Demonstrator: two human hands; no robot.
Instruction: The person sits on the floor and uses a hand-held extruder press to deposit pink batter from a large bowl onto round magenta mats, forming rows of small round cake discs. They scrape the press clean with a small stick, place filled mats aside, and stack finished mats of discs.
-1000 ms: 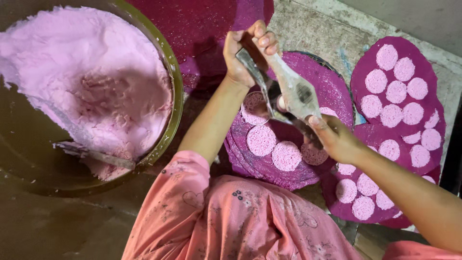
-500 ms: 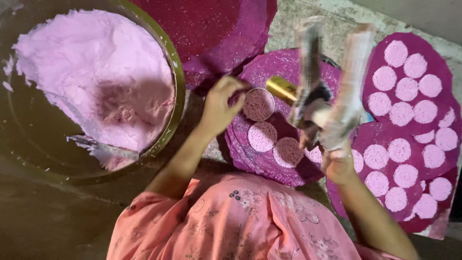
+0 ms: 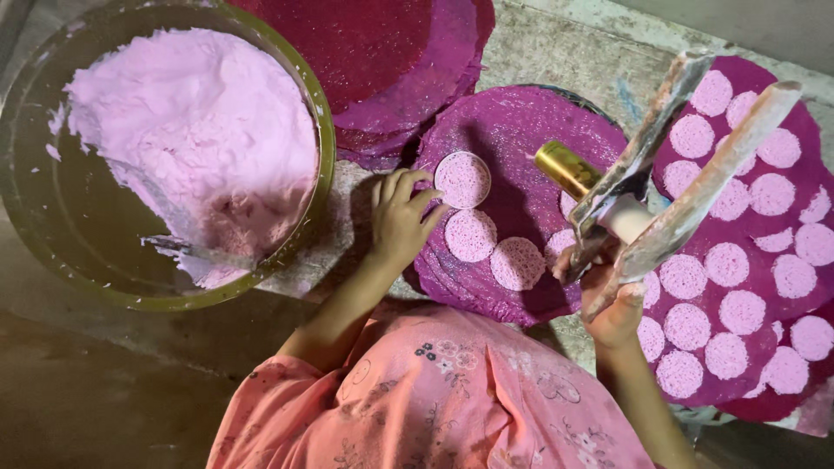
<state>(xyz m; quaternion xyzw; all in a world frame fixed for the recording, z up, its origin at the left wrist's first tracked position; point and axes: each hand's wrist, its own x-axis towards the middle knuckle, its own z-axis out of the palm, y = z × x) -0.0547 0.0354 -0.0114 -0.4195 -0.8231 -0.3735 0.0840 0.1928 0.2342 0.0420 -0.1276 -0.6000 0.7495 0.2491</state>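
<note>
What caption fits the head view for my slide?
Left hand places a pink dough disc on a purple mat; right hand lifts a metal press.

Left arm reaching forward, left hand (image 3: pixel 400 217) palm down, fingers spread and lightly curled, fingertips pressing down, right forearm raised from below, right hand (image 3: pixel 612 300) closed in a tight grip, wrist upright

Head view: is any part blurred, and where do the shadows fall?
Head view: the hinged press in the right hand looks slightly smeared; the left hand, pink discs and bowl are sharp. Shadow darkens the floor at lower left and the bowl's inner left wall.
</note>
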